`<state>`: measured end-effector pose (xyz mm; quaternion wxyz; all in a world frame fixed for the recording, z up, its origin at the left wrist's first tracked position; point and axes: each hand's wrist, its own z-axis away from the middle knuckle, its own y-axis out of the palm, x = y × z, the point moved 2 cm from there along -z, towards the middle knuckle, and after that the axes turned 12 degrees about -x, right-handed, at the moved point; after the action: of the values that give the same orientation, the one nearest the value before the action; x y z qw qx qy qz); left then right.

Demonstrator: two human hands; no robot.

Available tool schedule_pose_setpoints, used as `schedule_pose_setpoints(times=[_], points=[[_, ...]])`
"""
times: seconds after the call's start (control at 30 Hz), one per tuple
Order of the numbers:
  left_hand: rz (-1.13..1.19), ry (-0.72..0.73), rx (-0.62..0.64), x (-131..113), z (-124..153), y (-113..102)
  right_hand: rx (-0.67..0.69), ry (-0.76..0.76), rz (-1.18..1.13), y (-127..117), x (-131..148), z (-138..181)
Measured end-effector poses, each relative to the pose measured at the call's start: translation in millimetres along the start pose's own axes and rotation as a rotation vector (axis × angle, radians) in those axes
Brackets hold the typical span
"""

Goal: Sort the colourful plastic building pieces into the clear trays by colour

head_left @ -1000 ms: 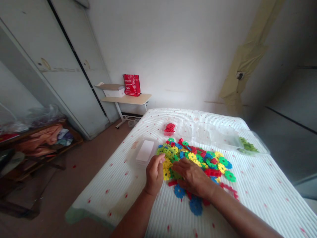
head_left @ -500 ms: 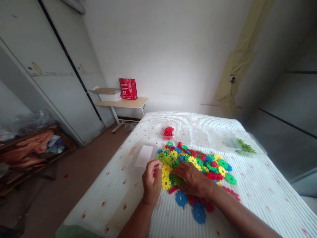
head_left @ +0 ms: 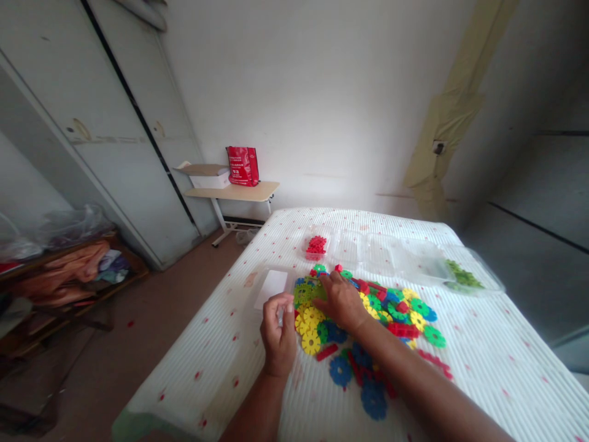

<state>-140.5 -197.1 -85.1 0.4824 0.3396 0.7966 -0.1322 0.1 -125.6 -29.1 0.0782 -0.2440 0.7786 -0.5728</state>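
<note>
A loose heap of plastic toy pieces lies in front of me, with yellow notched discs (head_left: 311,342), blue notched discs (head_left: 373,399), green notched discs (head_left: 435,336) and red bars (head_left: 404,330). My right hand (head_left: 344,299) reaches over the heap, palm down. Its thumb and fingers are apart at the light green pieces (head_left: 306,291). At the heap's left edge, my left hand (head_left: 278,334) is raised and curled, thumb close to the fingers; whatever it may hold cannot be made out.
A clear box of red pieces (head_left: 316,247) stands behind the heap. Light green pieces (head_left: 462,275) lie in a clear container farther right, past other clear compartments (head_left: 380,252). A clear tray holds a white card (head_left: 271,288) at left. A side table (head_left: 248,191) carries a red bag (head_left: 243,166).
My right hand has moved away from me over the heap, uncovering blue and green pieces beneath it. My left hand stays curled in nearly the same place. The view has shifted slightly.
</note>
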Motion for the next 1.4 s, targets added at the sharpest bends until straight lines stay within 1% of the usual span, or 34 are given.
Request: schedule_pose_setpoints(times=[0.07,0.17,0.3,0.47,0.57,0.63,0.77,0.9,1.03,1.23,1.4], points=[[-0.006,-0.018,-0.013,2,-1,0,0.002,0.016,0.053,5,8,-2],[-0.020,-0.016,-0.005,1,-2,-1,0.040,0.051,0.095,9,15,-3],[-0.047,0.001,0.001,-2,-3,-2,0.060,0.047,0.124,9,16,-3],[-0.022,-0.023,-0.014,-3,-3,-2,0.030,-0.043,0.131,-3,7,-4],[0.010,-0.027,-0.065,-1,-5,-3,0.033,-0.124,0.080,-13,6,-10],[0.019,-0.016,-0.104,1,-6,-4,0.052,-0.175,0.027,-15,9,-16],[-0.011,0.022,-0.143,1,-11,-7,0.093,-0.251,-0.054,-5,21,-26],[-0.048,0.032,-0.139,1,-13,-8,0.135,-0.229,-0.043,11,30,-29],[-0.071,0.026,-0.159,3,-15,-8,0.164,-0.201,-0.008,19,32,-28],[-0.092,0.002,-0.148,8,-16,-8,0.140,-0.221,0.032,21,33,-27],[-0.103,0.008,-0.143,11,-16,-6,0.114,-0.285,0.060,10,28,-22]])
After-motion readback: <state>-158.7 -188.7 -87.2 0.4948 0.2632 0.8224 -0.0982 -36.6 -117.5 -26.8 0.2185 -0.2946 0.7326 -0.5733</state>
